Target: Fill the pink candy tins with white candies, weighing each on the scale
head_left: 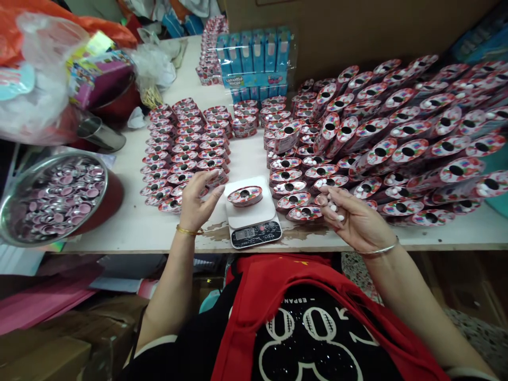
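A white kitchen scale point(250, 217) with a lit display stands before me. On it sits an oval red-and-white printed container point(245, 196) with a dark hole in its top. My left hand point(199, 198) is left of the scale, thumb and fingers apart, beside the front end of a row of similar containers point(182, 164). Whether its fingertips touch the nearest one is unclear. My right hand point(349, 217), fingers curled, holds several small white candies point(335, 209) over the front of the right-hand group of containers point(377, 153). White candies lie on some of those tops.
At the left stands a steel bowl point(113, 185) full of small pink-and-silver caps point(65, 198). Behind it are plastic bags point(47, 69) and a metal cup point(101, 133). Blue candy packs point(254, 58) stand at the back, against a cardboard box point(337, 32). The table's front edge point(159, 247) is near my body.
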Demonstrator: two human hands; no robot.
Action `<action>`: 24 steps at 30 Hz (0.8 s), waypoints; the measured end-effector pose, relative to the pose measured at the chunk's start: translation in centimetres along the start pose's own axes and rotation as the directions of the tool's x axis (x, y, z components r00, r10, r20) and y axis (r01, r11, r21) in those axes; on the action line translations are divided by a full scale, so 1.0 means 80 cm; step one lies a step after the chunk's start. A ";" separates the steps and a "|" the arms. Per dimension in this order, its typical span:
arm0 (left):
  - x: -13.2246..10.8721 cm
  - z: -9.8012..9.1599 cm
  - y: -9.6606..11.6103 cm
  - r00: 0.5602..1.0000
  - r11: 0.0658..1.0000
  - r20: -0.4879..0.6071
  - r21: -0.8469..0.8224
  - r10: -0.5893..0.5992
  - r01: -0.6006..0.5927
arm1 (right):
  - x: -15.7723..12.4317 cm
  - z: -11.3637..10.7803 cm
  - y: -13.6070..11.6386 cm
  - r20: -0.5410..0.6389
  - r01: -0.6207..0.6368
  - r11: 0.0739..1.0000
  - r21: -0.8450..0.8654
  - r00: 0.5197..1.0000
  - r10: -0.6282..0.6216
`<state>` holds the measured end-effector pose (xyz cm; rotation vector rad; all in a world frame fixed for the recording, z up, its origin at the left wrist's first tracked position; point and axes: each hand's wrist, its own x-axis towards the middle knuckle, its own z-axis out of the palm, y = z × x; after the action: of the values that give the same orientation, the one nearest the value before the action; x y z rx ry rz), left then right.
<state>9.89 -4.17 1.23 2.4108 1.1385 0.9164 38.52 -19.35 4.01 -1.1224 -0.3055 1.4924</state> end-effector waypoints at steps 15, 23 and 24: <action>0.019 0.024 0.021 0.884 0.981 0.446 0.061 0.139 -0.184 | -0.002 -0.008 0.005 -0.053 0.002 0.997 0.075 0.999 0.002; 0.145 0.045 -0.030 0.953 0.943 0.286 0.277 0.101 -0.183 | 0.000 -0.002 0.002 -0.148 -0.018 0.993 0.115 0.988 0.035; 0.162 0.051 -0.039 0.948 0.933 0.311 0.315 0.071 -0.173 | 0.000 -0.002 0.001 -0.159 -0.017 0.992 0.124 0.987 0.037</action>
<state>16.98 7.82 1.93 2.8033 1.1131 0.3894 38.61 -19.46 3.86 -1.1440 -0.0864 1.4146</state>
